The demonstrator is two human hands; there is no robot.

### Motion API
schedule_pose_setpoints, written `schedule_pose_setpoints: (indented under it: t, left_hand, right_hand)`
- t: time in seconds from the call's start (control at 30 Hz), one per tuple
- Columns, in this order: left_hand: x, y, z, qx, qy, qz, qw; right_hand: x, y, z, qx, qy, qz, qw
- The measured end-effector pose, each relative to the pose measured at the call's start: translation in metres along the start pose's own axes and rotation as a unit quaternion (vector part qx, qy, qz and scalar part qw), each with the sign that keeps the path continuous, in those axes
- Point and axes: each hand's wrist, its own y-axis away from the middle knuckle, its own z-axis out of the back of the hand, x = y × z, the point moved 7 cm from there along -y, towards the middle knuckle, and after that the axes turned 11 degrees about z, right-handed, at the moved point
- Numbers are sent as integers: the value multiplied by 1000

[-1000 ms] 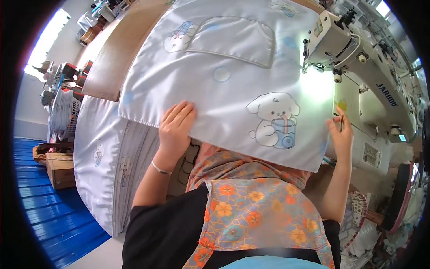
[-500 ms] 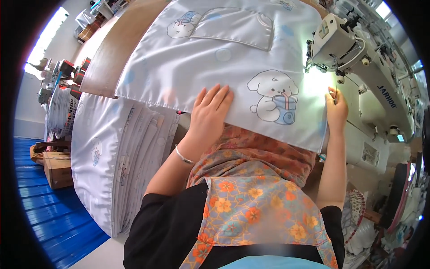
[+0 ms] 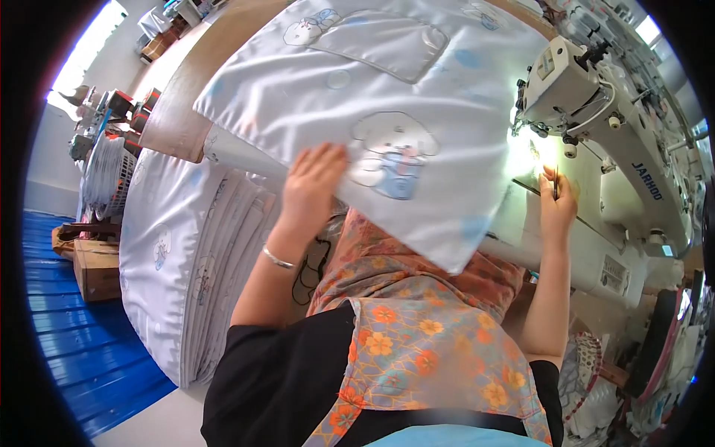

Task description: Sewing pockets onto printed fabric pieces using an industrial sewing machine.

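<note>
The fingers of the left hand [image 3: 313,186] lie spread and flat on the pale printed fabric panel [image 3: 357,97], which extends forward and rightward from them toward the sewing machine [image 3: 588,97]. The right hand [image 3: 555,205] pinches small dark snips [image 3: 554,181] closed, just right of the panel's edge, nearer the needle.

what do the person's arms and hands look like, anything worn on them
Both forearms are bare. The left hand has a thin silver bangle at the wrist. Black short sleeves end above the elbows. The right hand shows no ring or glove.
</note>
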Motion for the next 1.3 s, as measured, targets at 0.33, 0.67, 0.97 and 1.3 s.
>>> schedule_pose_setpoints:
  t: [0.33,0.67,0.97,1.3]
  left_hand:
    - [128,70,48,-185,-47,189,963]
    - [164,92,17,-126,697,400,582]
    - [180,77,9,-147,692,400,583]
    - [176,86,15,-185,659,412,601]
  right_hand:
    - [175,-27,-112,140,-54,386,910]
    - [203,-78,-229,249,50,423,870]
    - [157,-103,-202,208,55,360,908]
    - [200,-45,-194,314,-136,431,835]
